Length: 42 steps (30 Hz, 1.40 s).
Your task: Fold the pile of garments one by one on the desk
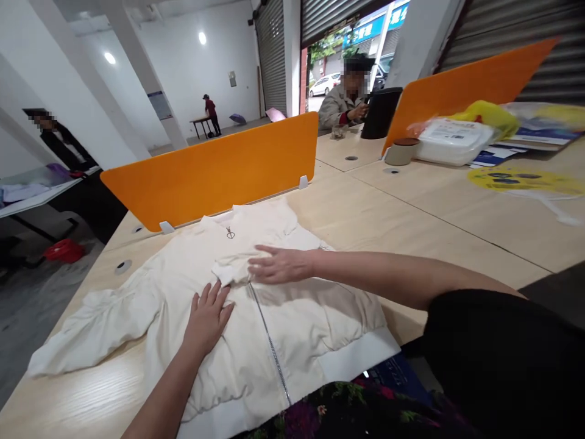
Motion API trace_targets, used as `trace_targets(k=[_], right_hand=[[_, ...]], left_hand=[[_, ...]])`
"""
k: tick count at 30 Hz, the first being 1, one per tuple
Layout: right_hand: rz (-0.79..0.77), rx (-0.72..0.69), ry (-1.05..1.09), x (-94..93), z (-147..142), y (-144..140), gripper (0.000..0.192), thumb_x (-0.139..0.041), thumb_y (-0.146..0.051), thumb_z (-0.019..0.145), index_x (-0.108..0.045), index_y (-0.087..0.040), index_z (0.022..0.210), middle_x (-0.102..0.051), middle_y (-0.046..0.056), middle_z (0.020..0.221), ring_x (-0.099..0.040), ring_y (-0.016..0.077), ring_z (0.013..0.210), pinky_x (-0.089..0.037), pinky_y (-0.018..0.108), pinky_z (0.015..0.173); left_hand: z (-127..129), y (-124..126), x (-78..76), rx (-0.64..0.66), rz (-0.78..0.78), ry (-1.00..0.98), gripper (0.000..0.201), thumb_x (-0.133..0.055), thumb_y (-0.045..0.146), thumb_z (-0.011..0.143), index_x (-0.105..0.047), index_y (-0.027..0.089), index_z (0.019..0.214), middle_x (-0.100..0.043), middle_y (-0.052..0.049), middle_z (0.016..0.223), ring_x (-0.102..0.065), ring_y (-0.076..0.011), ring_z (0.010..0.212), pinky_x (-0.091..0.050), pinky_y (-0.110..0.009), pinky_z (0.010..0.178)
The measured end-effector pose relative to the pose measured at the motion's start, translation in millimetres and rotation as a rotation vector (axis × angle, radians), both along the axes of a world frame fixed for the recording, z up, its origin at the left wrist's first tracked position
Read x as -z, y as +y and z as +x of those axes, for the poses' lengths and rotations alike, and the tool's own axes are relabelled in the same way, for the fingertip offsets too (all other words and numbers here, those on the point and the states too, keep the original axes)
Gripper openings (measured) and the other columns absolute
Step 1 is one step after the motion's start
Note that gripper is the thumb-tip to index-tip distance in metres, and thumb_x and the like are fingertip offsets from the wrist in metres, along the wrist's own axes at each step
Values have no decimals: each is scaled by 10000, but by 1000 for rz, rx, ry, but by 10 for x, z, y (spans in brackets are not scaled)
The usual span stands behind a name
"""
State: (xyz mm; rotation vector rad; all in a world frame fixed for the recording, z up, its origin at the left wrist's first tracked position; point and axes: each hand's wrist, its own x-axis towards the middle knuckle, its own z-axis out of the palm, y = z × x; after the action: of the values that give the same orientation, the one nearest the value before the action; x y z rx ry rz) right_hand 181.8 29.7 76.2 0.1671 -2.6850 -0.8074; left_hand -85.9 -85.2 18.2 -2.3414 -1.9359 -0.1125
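Note:
A cream zip-up jacket (292,323) lies spread out on the wooden table, collar away from me and ribbed hem towards me. Its zipper (269,344) runs down the middle, with a ring-shaped pull near the collar. One sleeve is folded across the chest, its cuff (227,271) near the zipper; the other sleeve (98,329) stretches out to the left. My right hand (283,265) rests flat on the folded sleeve, fingers extended. Below the cuff, my left hand (209,317) lies on the jacket front with its fingers spread, fingertips close to the cuff.
An orange divider (219,174) stands behind the jacket, and a second orange divider (470,85) is at the right. Near it are a white plastic box (454,137), a round container (402,151) and a yellow fan (521,181). A person (345,97) sits across the table.

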Motion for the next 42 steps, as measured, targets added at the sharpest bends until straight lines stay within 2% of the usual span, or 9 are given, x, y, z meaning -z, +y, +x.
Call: trace_targets(k=[4,7,13,22,26,30,32,37,42], right_hand=[[-476,605,203,273,323,117,243,-480,-271,921,-618,-210,1111,-625,116,1180,-521,242,1150,-392,419,950],[-696,788,179,399,434,200,310,-513,-311,902,-596,-219,1185,-574,124,1274,-505,272,1177,-410,418,921],[-707,823,131,451,433,191,318,-425,-226,938,-591,-215,1209,-546,109,1334,-491,263,1216,-397,423,941],[-857,859,-20,216,658,342,404,-379,-511,928,-692,-285,1047,-629,57,1237,-560,280,1146,-474,427,872],[-756,806,179,61,179,424,531,-298,-599,925,-547,-317,1300,-462,52,1434,-373,327,1325,-302,594,1028],[-734,734,146,435,-367,328,563,-324,-570,923,-424,-307,1410,-337,58,1514,-249,354,1386,-185,662,1054],[-771,713,120,682,-475,296,574,-294,-564,930,-390,-305,1433,-348,57,1508,-263,355,1380,-189,661,1055],[-776,693,150,900,-458,335,590,-261,-571,931,-374,-301,1443,-348,56,1508,-255,351,1384,-164,660,1066],[-785,693,168,825,-455,330,590,-261,-564,935,-384,-285,1440,-358,61,1503,-262,355,1379,-156,655,1069]], left_hand=[[11,-9,9,-4,-8,-38,491,-305,455,945,-431,288,1389,-372,-38,1502,-261,-272,1401,-211,-538,1120],[4,-42,-15,1,3,-88,472,-326,441,943,-459,253,1355,-386,-60,1492,-287,-272,1388,-231,-538,1114],[179,27,-241,106,246,-114,430,-350,395,945,-535,150,1247,-400,-139,1466,-223,-268,1414,-206,-503,1138],[443,549,-88,158,-129,-92,609,-407,557,895,-313,328,1452,-167,-80,1578,-96,-387,1427,-160,-641,1095],[455,569,-102,166,-152,-123,623,-412,571,887,-319,320,1450,-145,-80,1582,-78,-393,1428,-150,-641,1096],[272,363,-238,198,-152,-213,539,-487,499,871,-457,278,1362,-348,-79,1508,-314,-294,1371,-307,-458,1091],[-17,133,-314,-24,-47,-282,401,-429,454,899,-578,245,1207,-571,-79,1305,-541,-219,1165,-432,-348,961],[-1162,-605,-513,-1073,154,-149,591,-221,524,922,-636,107,975,-682,-170,875,-646,-292,808,-470,-393,676],[-1713,-759,-673,-1069,31,-88,507,-351,465,932,-660,65,900,-672,-176,850,-650,-269,782,-505,-398,663]])
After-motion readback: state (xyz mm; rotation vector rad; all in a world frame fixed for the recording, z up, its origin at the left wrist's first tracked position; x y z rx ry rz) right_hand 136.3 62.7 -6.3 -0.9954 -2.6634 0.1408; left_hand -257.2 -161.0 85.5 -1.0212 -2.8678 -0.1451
